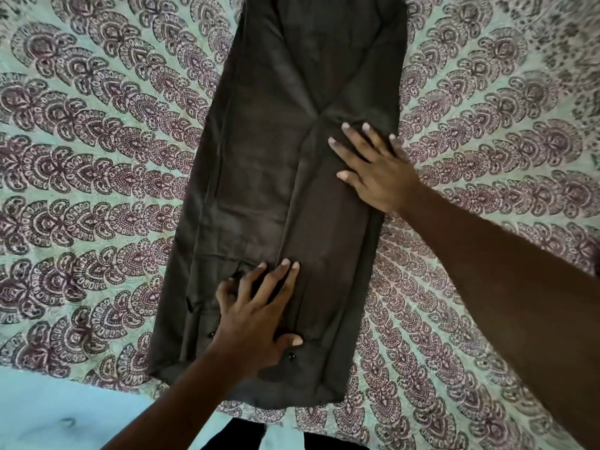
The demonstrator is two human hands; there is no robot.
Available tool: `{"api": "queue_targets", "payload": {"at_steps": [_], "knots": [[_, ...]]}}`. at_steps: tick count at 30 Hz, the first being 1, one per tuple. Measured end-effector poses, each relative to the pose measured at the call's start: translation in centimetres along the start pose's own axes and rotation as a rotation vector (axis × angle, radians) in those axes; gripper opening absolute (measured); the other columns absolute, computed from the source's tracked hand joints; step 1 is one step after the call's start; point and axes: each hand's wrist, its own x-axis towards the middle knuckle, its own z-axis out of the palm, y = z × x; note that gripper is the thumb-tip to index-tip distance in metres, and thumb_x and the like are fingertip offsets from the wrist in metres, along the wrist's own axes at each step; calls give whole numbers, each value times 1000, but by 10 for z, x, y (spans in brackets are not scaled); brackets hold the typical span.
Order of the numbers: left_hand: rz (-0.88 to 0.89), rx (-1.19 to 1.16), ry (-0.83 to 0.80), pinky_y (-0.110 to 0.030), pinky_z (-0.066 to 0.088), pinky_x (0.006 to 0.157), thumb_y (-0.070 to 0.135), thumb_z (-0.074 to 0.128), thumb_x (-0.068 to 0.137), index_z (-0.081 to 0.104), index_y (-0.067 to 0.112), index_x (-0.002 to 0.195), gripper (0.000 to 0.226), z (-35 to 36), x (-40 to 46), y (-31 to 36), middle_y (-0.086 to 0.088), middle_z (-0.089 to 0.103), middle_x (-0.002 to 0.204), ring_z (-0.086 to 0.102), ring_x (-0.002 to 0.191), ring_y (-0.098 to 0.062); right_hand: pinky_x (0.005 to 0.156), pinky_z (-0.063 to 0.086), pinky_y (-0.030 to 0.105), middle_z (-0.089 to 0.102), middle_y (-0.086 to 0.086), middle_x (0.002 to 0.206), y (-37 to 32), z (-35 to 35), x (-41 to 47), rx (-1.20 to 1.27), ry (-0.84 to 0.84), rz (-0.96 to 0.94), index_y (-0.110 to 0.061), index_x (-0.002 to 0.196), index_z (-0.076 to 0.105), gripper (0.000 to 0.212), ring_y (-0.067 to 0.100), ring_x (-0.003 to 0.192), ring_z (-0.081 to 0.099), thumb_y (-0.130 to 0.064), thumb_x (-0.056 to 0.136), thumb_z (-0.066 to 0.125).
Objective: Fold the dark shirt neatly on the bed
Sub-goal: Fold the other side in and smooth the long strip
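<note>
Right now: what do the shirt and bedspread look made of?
Shirt: thin woven cloth, likely cotton or a blend, matte dark brown; it creases softly and lies flat under both hands. Bedspread: light printed cotton by its look, matte, pale green with a purple block-style print and fine wrinkles. Fibre can't be confirmed.

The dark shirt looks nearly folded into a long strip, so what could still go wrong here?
The dark shirt shows creases near the right hand; folding now might set them in. The overlapped flap under the left hand could slide open once released. The patterned bedspread may bunch and skew the strip.
</note>
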Motion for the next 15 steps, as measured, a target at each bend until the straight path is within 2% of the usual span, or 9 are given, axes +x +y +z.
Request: {"api": "queue_targets", "payload": {"at_steps": [3,5,6,7,8,10,13,15], "knots": [[-29,64,-18,-65,41,97,83,78,35,18,20,166,157,-20,16,14,-2,44,143,42,123,-32,127,20,54,14,0,175,-12,-10,-4,48,20,-45,-38,164,23,65,29,161,14,-60,104,35],[-48,106,-32,-67,41,96,81,84,24,27,12,163,165,-25,25,20,-8,44,138,42,124,-35,128,19,53,10,0,175,-25,-9,-16,71,23,-217,-38,164,22,64,27,162,9,-58,105,35],[-59,112,-60,-68,39,98,82,85,22,27,11,163,168,-27,28,20,-10,40,146,38,131,-37,128,18,53,9,-2,176,-29,-6,-19,84,-7,-306,-40,164,20,64,25,162,8,-59,105,34],[-65,118,-95,-70,35,103,82,85,24,21,11,165,170,-28,30,20,-11,30,159,30,143,-38,128,18,53,8,-4,176,-30,-2,-20,90,-40,-369,-43,164,19,63,23,162,9,-61,104,32],[-62,128,-117,-72,27,108,84,84,29,11,13,166,170,-28,32,18,-10,11,171,16,154,-38,127,18,54,7,-6,176,-28,2,-16,87,-57,-393,-47,163,18,63,21,162,9,-65,103,29],[-50,127,-136,-74,13,114,86,80,38,-6,16,166,169,-27,35,14,-4,-22,173,-12,160,-34,126,16,57,6,-10,175,-15,9,1,71,-38,-305,-54,161,16,66,18,162,11,-76,99,21],[-46,143,-151,-75,3,116,87,79,43,-19,19,163,169,-31,38,14,-1,-35,168,-25,158,-32,124,20,63,10,-9,175,8,1,36,114,-10,-59,-57,159,15,69,20,161,15,-82,95,16],[-46,154,-203,-73,-5,117,81,82,51,-26,16,160,167,-37,40,19,-3,-40,166,-29,156,-33,123,18,66,9,-6,175,11,-7,49,136,-61,-28,-58,159,14,68,25,161,11,-81,95,21]]}}
